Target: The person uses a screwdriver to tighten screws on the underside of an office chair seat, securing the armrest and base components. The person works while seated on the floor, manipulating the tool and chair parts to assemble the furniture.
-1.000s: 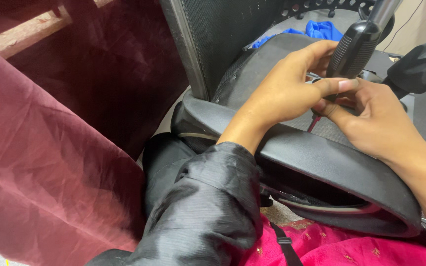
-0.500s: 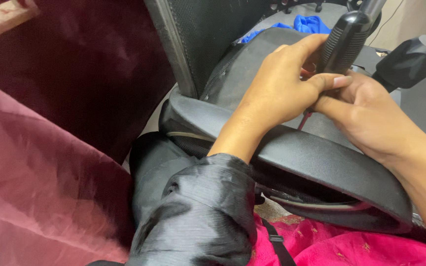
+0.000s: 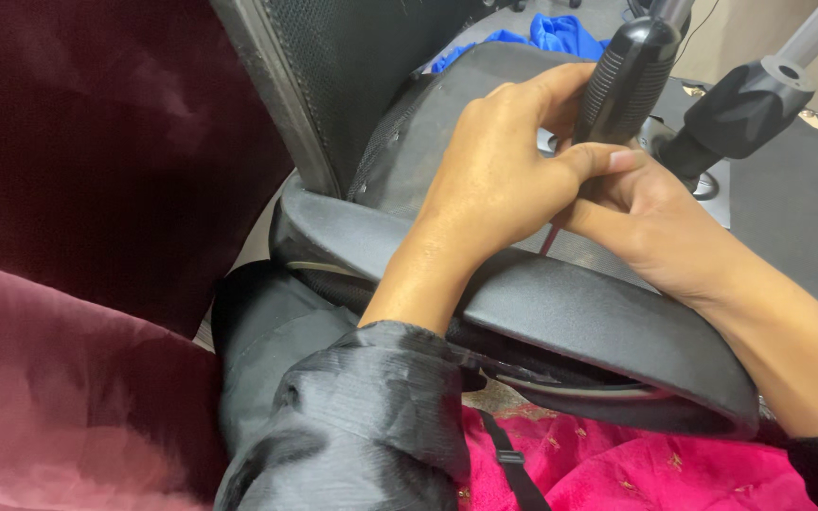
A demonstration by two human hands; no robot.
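Note:
My left hand [image 3: 499, 180] reaches out of a black sleeve, its fingers curled around the lower end of a black ribbed handle [image 3: 629, 71]. The thumb lies across my right hand [image 3: 660, 232]. My right hand comes in from the right, fingers closed under that thumb, pinching a thin red rod [image 3: 548, 242] that shows between the two hands. Both hands rest over a black curved plastic armrest [image 3: 608, 326] of an office chair lying on its side. The rod's tip is hidden.
The chair's grey seat underside [image 3: 433, 123] and mesh back [image 3: 352, 57] lie behind the hands. A black cylinder on a metal tube [image 3: 740, 99] stands at the right. Blue cloth [image 3: 560, 33] lies beyond, maroon fabric [image 3: 78, 189] at left, pink cloth [image 3: 617, 468] below.
The view has shifted left and closer. Both hands stay pressed together at the base of the ribbed handle, with no clear change of grip.

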